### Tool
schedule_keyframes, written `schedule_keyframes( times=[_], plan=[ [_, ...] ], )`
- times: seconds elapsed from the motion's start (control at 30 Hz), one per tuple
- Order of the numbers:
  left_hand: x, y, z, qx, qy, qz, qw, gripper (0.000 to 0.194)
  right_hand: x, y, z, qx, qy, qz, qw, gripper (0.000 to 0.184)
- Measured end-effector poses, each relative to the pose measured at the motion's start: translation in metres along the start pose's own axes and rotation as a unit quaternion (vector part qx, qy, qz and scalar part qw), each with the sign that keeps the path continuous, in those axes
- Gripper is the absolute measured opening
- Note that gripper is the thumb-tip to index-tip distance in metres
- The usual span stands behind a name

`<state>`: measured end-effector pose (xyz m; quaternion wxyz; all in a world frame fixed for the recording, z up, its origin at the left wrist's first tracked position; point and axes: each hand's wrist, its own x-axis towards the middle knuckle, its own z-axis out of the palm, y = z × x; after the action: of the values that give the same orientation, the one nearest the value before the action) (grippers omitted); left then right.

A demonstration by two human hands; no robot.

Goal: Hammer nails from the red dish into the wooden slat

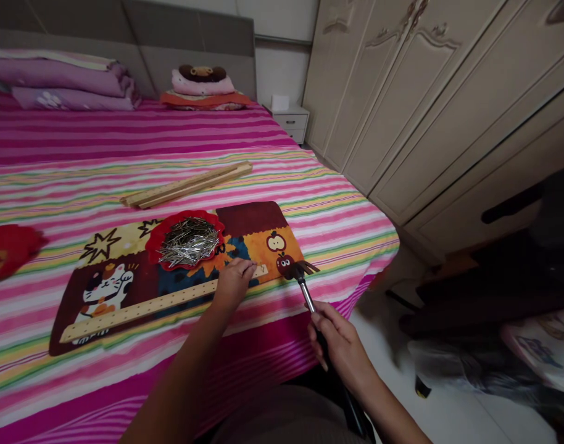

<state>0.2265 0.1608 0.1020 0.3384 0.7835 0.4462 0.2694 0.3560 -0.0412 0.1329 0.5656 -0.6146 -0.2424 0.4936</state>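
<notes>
**Wooden strip (166, 301) under the left hand (236, 280), hammer (306, 296) in the right hand (336, 339)**

The strip lies along the near edge of the patterned mat (249, 216), one end by the mat's near left corner, the other short of its right edge. Small dark dots run down its length; whether they are holes or nail heads cannot be told.

The person's left hand rests across the strip toward its right end, thumb and fingers drawn close together. Whether they pinch a nail is too small to tell. The right hand is closed around the hammer's dark grip, with the claw head over the mat's right edge. The two hands are apart.

The strip looks light and stiff, long enough that it would probably swing if pressed at one end only. The bed (351, 231) beneath is likely soft, so the wood may rock or bounce under a blow. A flat hold on its face, close to the working spot but with fingers clear of the hammer head, seems best. Its edges may be splintery.

Near the mat's far edge stands a red bowl (153, 245) of loose nails (189, 242), slim and probably slippery. More strips (187, 185) lie on the bed beyond that edge.
</notes>
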Motion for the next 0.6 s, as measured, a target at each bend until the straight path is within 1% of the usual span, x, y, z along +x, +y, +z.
schedule_keyframes(
  times=[0.1,0.23,0.4,0.5,0.6],
  plan=[
    [-0.001,-0.004,0.003,0.031,0.003,0.031,0.999,0.019,0.003,-0.014,0.009,-0.013,-0.034,-0.021,0.999,0.031],
    [-0.003,-0.008,0.008,0.066,0.011,0.064,0.996,0.019,0.017,-0.029,0.026,-0.071,-0.055,-0.041,0.995,0.025],
    [-0.003,-0.010,0.010,0.072,0.016,0.071,0.995,0.018,0.037,-0.031,0.040,-0.130,-0.071,-0.077,0.986,0.020],
    [-0.003,-0.011,0.009,0.075,0.016,0.070,0.995,0.021,0.043,-0.029,0.044,-0.150,-0.069,-0.067,0.984,0.017],
    [-0.004,-0.010,0.010,0.079,0.017,0.065,0.995,0.020,0.038,-0.032,0.044,-0.116,-0.069,-0.046,0.990,0.021]
  ],
)
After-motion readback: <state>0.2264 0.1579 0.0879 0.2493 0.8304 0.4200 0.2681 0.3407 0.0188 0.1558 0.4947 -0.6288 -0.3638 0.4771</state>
